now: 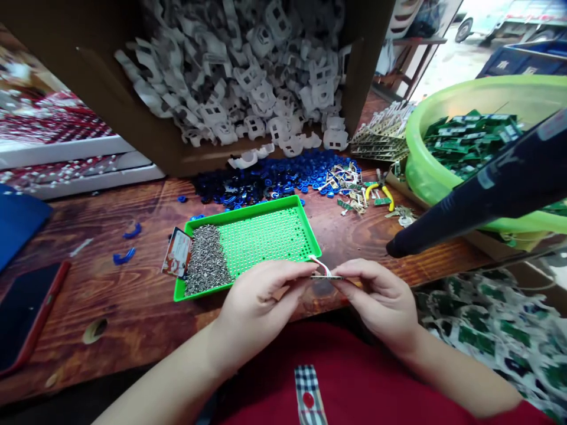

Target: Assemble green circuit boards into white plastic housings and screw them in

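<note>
A thin circuit board [326,277] is pinched edge-on between my two hands, just beyond my red clothing. Thin white and red wires [322,265] rise from its middle and bend to the left. My left hand [261,295] grips its left end between thumb and fingers, close to the front right corner of the green tray. On its right end, the thumb and fingers of my right hand [381,298] are closed. The board's faces are hidden at this angle. The green tray [310,227] has a perforated bottom, with a heap of small screws [206,260] at its left.
A carton of white plastic parts [261,82] stands behind blue parts [266,177]. Yellow-handled pliers [385,195] lie right, near a green basin [414,141] of circuit boards. A dark pole [469,189] slants in from the right. A phone [26,313] lies left.
</note>
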Demonstrator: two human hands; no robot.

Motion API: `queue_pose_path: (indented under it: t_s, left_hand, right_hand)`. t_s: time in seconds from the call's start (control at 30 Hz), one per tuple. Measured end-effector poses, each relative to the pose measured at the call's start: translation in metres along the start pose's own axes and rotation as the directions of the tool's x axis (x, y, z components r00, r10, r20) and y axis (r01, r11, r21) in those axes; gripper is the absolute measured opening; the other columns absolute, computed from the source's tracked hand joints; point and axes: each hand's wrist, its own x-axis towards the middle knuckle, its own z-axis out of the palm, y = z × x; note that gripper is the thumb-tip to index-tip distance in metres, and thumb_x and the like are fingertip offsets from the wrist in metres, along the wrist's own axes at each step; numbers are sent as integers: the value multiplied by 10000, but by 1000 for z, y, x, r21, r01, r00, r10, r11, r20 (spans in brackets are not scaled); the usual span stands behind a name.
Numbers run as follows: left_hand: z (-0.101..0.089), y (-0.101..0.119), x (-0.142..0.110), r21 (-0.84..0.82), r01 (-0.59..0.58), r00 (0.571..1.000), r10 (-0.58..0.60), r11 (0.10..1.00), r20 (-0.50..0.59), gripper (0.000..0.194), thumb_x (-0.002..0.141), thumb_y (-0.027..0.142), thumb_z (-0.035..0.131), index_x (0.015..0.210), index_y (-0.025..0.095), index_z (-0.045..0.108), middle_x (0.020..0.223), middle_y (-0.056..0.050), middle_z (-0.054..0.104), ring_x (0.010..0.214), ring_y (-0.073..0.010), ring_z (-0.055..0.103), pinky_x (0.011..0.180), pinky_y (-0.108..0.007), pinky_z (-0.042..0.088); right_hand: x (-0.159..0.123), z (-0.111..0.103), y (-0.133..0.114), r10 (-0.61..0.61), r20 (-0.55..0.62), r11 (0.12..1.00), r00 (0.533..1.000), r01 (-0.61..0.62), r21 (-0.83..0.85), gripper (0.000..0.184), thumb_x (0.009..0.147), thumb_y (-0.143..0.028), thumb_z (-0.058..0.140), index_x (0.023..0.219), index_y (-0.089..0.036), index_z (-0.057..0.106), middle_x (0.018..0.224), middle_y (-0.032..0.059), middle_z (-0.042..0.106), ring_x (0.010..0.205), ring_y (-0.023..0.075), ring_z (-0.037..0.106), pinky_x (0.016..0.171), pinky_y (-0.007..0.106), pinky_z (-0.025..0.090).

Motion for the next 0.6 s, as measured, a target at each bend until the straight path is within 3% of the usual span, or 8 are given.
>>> queue_pose_path:
  t_s: [0.17, 0.47, 0.6]
  left_hand:
    - [-5, -8, -6, 124, -43, 999, 43, 991, 4, 185, 783, 106, 610, 936, 187, 677, 859, -33, 748, 772, -143, 690, 729, -262, 554]
    - [-10, -10, -2, 33, 86, 995, -87, 996, 40, 156, 830, 147, 557, 891, 167, 699, 814, -49, 688, 782, -136, 635, 722, -256, 527]
    - [-23, -11, 9, 131, 165, 971, -184, 978, 153, 227, 828, 247, 570, 1025, 189, 666, 949, -47, 698, 829, -141, 630, 770, -270, 519]
  right_hand:
    - [11, 1, -1, 21, 87, 998, 996, -16, -62, 160, 782, -155, 624, 921, -229, 652, 815, 4, 636, 748, 88, 600, 681, 197, 518]
    - [32, -1, 0, 20, 290, 997, 957, 2, -74, 75, 795, -213, 619, 849, -212, 671, 839, 24, 634, 779, 94, 618, 684, 178, 528]
    - [49, -6, 4, 45, 315, 992, 948, -6, -123, 90, 810, -237, 601, 880, -231, 658, 847, -5, 654, 780, 78, 625, 703, 149, 526]
